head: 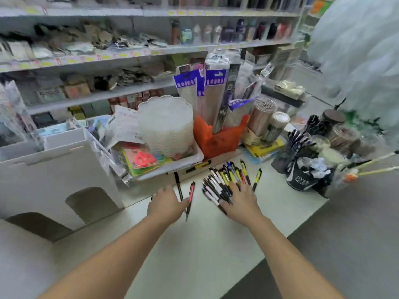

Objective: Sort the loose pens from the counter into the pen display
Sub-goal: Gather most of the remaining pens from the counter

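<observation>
A heap of loose pens, black, white and yellow, lies on the pale counter. My right hand lies flat on the heap's near side, fingers spread over the pens. My left hand rests open on the counter to the left of the heap. Its fingertips touch a red pen and a black pen lying apart from the heap. A yellow pen lies alone to the right. Cups of upright pens stand at the right.
A white cardboard stand takes up the counter's left. Behind the pens sit a white tray with clear plates, an orange bin with packaged goods, and clear tubes. A dark holder stands at the right. Shelves of goods fill the back.
</observation>
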